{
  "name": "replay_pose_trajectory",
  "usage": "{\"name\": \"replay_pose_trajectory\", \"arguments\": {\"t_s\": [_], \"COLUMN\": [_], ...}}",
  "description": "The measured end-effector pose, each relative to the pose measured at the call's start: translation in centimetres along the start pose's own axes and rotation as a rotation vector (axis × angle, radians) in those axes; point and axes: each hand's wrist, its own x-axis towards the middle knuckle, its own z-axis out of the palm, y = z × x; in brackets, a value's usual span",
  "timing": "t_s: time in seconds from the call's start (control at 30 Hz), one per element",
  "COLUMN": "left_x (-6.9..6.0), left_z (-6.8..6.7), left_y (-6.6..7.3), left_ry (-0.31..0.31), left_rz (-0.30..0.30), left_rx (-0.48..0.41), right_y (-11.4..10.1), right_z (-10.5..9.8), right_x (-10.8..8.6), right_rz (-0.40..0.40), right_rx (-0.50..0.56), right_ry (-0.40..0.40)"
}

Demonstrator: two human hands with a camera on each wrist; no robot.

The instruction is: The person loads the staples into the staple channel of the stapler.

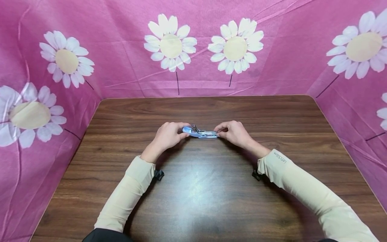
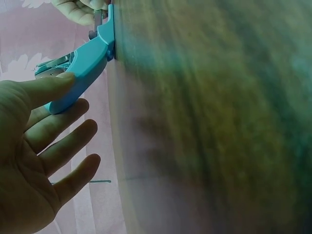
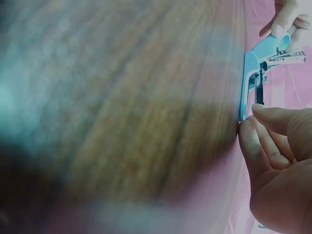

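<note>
A light blue stapler (image 1: pixel 208 136) lies opened out on the table, its metal parts exposed. My left hand (image 1: pixel 168 135) pinches the stapler's left end between thumb and forefinger; in the left wrist view the other fingers extend loosely. At the opposite end, my right hand (image 1: pixel 236 133) has its thumb and fingertips on the stapler. The right wrist view shows that thumb (image 3: pixel 273 118) at the end of a dark metal rail (image 3: pixel 259 92), beside the blue base. Whether small staples sit between the right fingertips is too fine to tell.
The brown wood-grain table (image 1: pixel 193 188) extends around both forearms. Pink cloth (image 1: pixel 121 47) printed with white daisies hangs along the back and both sides. A dark strap piece (image 1: pixel 159 174) shows at the left wrist, another strap piece (image 1: pixel 256 174) at the right.
</note>
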Motion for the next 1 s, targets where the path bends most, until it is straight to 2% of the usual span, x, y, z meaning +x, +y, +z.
{"name": "replay_pose_trajectory", "arguments": {"t_s": [0.53,0.77,1.0], "left_x": [0.7,1.1,2.0], "left_z": [-0.2,0.5,1.0], "left_y": [1.2,2.0,3.2], "left_ry": [0.036,0.079,0.067], "left_rz": [0.046,0.086,0.126], "left_rx": [0.035,-0.011,-0.095], "right_y": [0.0,0.1,-0.2], "right_z": [-0.1,0.0,0.2], "right_x": [0.1,0.1,0.2], "right_rz": [0.013,0.02,0.009], "right_rx": [-0.027,-0.026,-0.027], "right_ry": [0.007,0.01,0.003]}}
